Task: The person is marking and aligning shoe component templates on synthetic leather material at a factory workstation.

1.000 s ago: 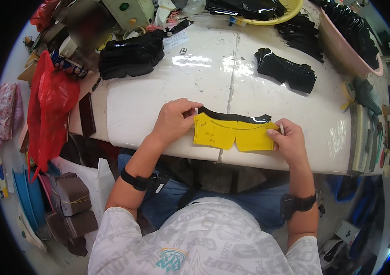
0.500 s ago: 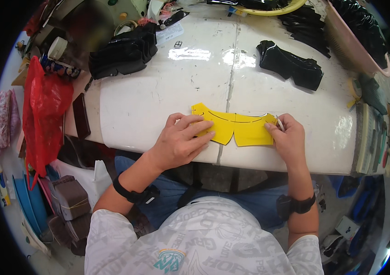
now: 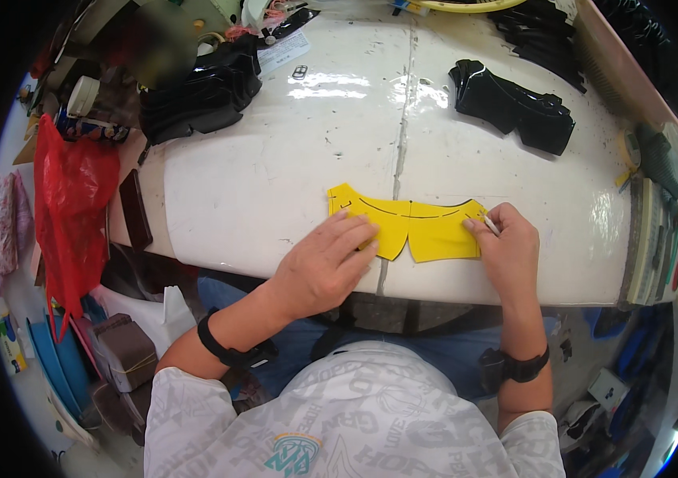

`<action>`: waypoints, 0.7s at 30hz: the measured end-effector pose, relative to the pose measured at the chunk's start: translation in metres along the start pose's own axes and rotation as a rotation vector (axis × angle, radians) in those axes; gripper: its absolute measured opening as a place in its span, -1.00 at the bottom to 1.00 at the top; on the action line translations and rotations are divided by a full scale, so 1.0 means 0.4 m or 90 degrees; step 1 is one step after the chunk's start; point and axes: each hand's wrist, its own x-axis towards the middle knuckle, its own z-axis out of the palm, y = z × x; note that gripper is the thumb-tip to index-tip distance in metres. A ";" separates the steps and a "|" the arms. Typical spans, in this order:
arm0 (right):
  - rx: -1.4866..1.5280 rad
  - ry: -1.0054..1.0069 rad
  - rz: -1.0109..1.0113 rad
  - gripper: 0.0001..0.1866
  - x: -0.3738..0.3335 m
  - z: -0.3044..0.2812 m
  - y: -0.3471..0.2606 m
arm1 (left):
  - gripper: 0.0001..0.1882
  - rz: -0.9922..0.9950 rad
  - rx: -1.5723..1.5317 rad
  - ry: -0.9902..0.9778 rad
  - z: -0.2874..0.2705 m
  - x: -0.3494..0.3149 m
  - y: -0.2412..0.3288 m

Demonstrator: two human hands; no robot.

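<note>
Seemingly steadying the yellow template point(image 3: 434, 235) on the worktop point(image 3: 275, 175) under a flat, unclenched left hand point(image 3: 327, 267), gripping a thin white tool point(image 3: 492, 225) in the right hand point(image 3: 509, 247), and next needing firm, even pressure

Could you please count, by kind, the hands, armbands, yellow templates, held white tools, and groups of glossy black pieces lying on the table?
Hands: 2 (left hand, right hand)
Armbands: 2 (left armband, right armband)
Yellow template: 1
White pen-like tool: 1
Black groups: 3 (left group, nearer right group, farther right group)
Total: 9
</note>
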 end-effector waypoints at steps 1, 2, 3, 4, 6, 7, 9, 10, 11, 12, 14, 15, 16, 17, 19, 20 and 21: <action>-0.001 -0.001 0.002 -0.72 0.001 -0.001 -0.001 | -0.59 0.009 -0.018 0.002 0.005 0.006 0.006; 0.007 -0.008 0.013 -0.72 0.001 -0.003 -0.006 | -0.50 0.015 -0.012 -0.036 0.002 0.013 0.010; 0.016 -0.015 0.024 -0.72 0.002 -0.006 -0.010 | -0.50 0.014 -0.014 -0.036 -0.006 0.022 0.014; 0.013 -0.016 0.025 -0.72 0.003 -0.007 -0.012 | -0.43 0.018 -0.004 -0.077 -0.013 0.030 0.017; 0.013 -0.026 0.024 -0.74 0.004 -0.010 -0.015 | -0.36 0.021 0.004 -0.117 -0.014 0.032 0.018; 0.010 -0.026 0.024 -0.74 0.007 -0.011 -0.013 | -0.32 0.021 0.016 -0.136 -0.013 0.033 0.018; 0.031 -0.044 0.033 -0.76 0.012 -0.013 -0.004 | -0.27 0.022 0.026 -0.152 -0.010 0.033 0.019; 0.029 -0.043 0.034 -0.76 0.017 -0.013 0.006 | -0.27 0.019 0.028 -0.153 -0.009 0.033 0.020; 0.077 -0.077 0.074 -0.77 0.025 -0.013 0.020 | -0.27 0.017 0.030 -0.155 -0.007 0.032 0.021; 0.125 -0.111 0.115 -0.78 0.031 -0.013 0.027 | -0.27 0.018 0.029 -0.154 -0.006 0.033 0.020; 0.139 -0.139 0.149 -0.79 0.039 -0.030 -0.010 | -0.27 0.019 0.035 -0.145 -0.003 0.029 0.019; 0.154 -0.166 0.183 -0.79 0.041 -0.036 -0.023 | -0.27 0.018 0.035 -0.146 -0.002 0.026 0.019; 0.153 -0.166 0.182 -0.79 0.041 -0.036 -0.022 | -0.27 0.020 0.038 -0.142 -0.002 0.025 0.018; 0.155 -0.164 0.173 -0.79 0.041 -0.035 -0.020 | -0.27 0.021 0.041 -0.139 -0.001 0.024 0.018; 0.156 -0.163 0.164 -0.78 0.041 -0.036 -0.019 | -0.27 0.021 0.040 -0.137 0.002 0.024 0.017; 0.148 -0.160 0.165 -0.78 0.041 -0.037 -0.020 | -0.27 0.022 0.038 -0.135 0.003 0.024 0.017; 0.140 -0.157 0.166 -0.77 0.040 -0.037 -0.020 | -0.27 0.022 0.038 -0.136 0.003 0.024 0.017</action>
